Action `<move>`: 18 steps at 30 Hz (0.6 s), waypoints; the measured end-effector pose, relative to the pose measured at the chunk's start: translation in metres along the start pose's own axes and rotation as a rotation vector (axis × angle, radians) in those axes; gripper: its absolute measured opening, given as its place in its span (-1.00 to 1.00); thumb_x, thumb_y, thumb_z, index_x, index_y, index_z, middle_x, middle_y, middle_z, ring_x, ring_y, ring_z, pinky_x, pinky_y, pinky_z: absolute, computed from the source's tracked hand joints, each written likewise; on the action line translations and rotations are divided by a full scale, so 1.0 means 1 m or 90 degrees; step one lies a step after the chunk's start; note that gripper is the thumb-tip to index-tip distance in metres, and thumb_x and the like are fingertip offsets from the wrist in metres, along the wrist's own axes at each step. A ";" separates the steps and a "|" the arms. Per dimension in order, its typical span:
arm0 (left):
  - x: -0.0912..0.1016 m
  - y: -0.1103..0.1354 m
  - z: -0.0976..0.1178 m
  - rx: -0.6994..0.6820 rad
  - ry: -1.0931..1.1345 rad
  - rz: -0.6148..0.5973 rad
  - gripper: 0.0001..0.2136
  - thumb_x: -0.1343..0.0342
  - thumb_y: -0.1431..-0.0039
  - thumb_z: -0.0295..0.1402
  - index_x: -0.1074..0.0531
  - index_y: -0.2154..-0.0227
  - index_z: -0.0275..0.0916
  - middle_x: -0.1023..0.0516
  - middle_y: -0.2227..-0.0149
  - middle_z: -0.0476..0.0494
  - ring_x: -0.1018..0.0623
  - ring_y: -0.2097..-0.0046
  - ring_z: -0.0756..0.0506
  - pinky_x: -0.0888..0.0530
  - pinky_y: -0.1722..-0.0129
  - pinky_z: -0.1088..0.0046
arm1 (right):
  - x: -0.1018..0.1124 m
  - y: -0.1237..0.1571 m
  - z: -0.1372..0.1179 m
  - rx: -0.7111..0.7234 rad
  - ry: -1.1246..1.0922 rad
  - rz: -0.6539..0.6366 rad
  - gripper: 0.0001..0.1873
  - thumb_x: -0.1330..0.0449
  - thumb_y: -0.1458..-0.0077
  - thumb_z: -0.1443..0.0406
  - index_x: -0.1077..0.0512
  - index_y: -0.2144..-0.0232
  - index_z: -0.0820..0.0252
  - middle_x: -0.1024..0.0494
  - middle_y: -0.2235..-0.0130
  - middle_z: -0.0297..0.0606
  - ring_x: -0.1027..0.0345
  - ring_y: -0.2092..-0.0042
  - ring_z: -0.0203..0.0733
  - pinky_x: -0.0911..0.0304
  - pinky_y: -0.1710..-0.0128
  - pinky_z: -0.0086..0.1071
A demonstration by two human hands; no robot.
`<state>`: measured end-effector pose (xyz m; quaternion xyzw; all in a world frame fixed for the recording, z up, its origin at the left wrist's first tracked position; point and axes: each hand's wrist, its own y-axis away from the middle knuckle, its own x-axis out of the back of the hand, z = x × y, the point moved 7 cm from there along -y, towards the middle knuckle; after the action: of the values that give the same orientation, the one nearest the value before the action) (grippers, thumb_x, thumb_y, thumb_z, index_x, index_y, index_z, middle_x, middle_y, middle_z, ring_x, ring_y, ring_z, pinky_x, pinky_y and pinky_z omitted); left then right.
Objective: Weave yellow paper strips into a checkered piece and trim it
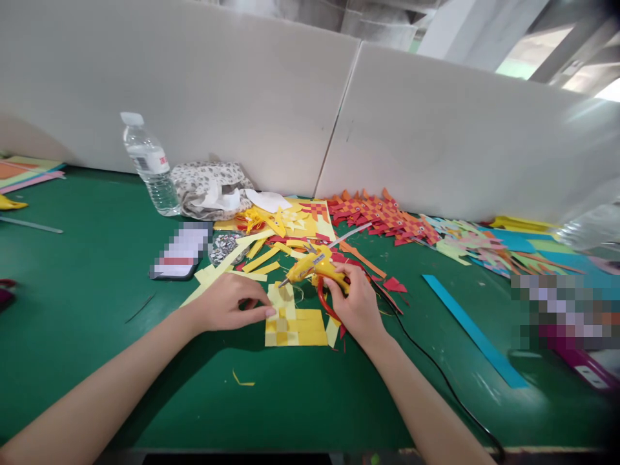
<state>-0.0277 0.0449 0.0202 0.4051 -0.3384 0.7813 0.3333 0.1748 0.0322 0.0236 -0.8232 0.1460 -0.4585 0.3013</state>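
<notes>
My right hand [356,303] is closed round the grip of a yellow glue gun [312,265], whose nozzle points left and down at a woven yellow paper piece [298,323] on the green table [97,297]. My left hand [230,302] rests on the left edge of that woven piece, fingers curled and fingertips pressing the paper down. The gun's black cord [445,381] trails off to the lower right.
Loose yellow and red paper strips [271,245] lie behind the hands. Woven orange-red paper fish [382,216] are piled at the back, with pale ones further right. A water bottle [150,165], a phone [181,252], a blue strip [472,329] and white partition boards [436,129] surround the spot.
</notes>
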 end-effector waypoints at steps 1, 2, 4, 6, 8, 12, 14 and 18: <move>0.001 0.000 -0.002 0.009 0.004 0.012 -0.77 0.05 -0.14 -0.25 -0.49 0.37 -0.19 -0.51 0.48 -0.03 -0.43 0.50 0.04 -0.27 0.47 0.55 | 0.002 0.000 0.002 -0.018 -0.005 0.016 -0.83 -0.08 -0.06 0.29 -0.20 0.25 0.14 -0.43 0.18 -0.11 -0.33 0.11 -0.04 -0.29 0.17 -0.14; 0.002 0.000 -0.004 0.017 0.003 0.026 -0.78 0.06 -0.14 -0.28 -0.48 0.36 -0.18 -0.53 0.45 -0.03 -0.44 0.48 0.04 -0.28 0.46 0.55 | 0.004 -0.001 0.004 -0.034 -0.012 0.033 -0.83 -0.09 -0.06 0.28 -0.21 0.26 0.14 -0.43 0.18 -0.11 -0.33 0.11 -0.03 -0.29 0.18 -0.14; 0.003 -0.001 -0.008 0.040 -0.012 0.062 -0.80 0.06 -0.13 -0.31 -0.47 0.34 -0.17 -0.54 0.41 -0.03 -0.45 0.45 0.03 -0.30 0.45 0.54 | 0.007 -0.001 0.007 -0.060 -0.036 0.059 -0.82 -0.09 -0.06 0.26 -0.21 0.26 0.13 -0.44 0.18 -0.11 -0.34 0.11 -0.04 -0.29 0.17 -0.13; 0.006 -0.001 -0.016 0.095 -0.026 0.115 -0.81 0.05 -0.11 -0.30 -0.46 0.34 -0.17 -0.53 0.44 -0.01 -0.45 0.47 0.03 -0.30 0.48 0.54 | 0.007 0.000 0.008 -0.075 -0.062 0.068 -0.82 -0.10 -0.05 0.25 -0.20 0.27 0.13 -0.44 0.17 -0.11 -0.35 0.10 -0.04 -0.29 0.16 -0.13; 0.009 0.000 -0.024 0.169 -0.014 0.171 -0.81 0.01 -0.08 -0.26 -0.42 0.27 -0.16 -0.49 0.47 0.02 -0.41 0.52 0.04 -0.29 0.53 0.55 | 0.006 0.000 0.008 -0.084 -0.076 0.067 -0.80 -0.11 -0.04 0.24 -0.20 0.27 0.13 -0.43 0.16 -0.11 -0.34 0.09 -0.04 -0.30 0.16 -0.14; 0.008 -0.002 -0.026 0.207 0.096 0.179 -0.66 -0.07 -0.02 -0.26 -0.33 0.09 -0.14 -0.46 0.43 0.03 -0.33 0.56 0.08 -0.31 0.56 0.57 | 0.004 0.001 0.007 -0.089 -0.087 0.068 -0.78 -0.13 -0.03 0.23 -0.21 0.27 0.13 -0.44 0.15 -0.10 -0.34 0.09 -0.04 -0.30 0.17 -0.14; 0.004 -0.005 -0.024 0.198 0.135 0.145 -0.72 -0.04 -0.05 -0.26 -0.39 0.16 -0.16 -0.44 0.46 0.02 -0.32 0.56 0.08 -0.30 0.58 0.58 | 0.004 0.001 0.007 -0.093 -0.091 0.070 -0.78 -0.13 -0.03 0.23 -0.21 0.26 0.13 -0.44 0.15 -0.09 -0.35 0.10 -0.03 -0.30 0.17 -0.13; -0.006 -0.007 -0.024 0.183 0.157 0.113 -0.80 -0.02 -0.05 -0.32 -0.47 0.27 -0.16 -0.43 0.48 0.01 -0.33 0.55 0.08 -0.28 0.58 0.59 | 0.004 0.001 0.007 -0.105 -0.102 0.078 -0.76 -0.14 -0.02 0.21 -0.21 0.26 0.14 -0.45 0.14 -0.08 -0.35 0.10 -0.03 -0.30 0.17 -0.12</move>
<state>-0.0296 0.0669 0.0063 0.3185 -0.2145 0.8915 0.2403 0.1831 0.0317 0.0227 -0.8688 0.2083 -0.3583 0.2710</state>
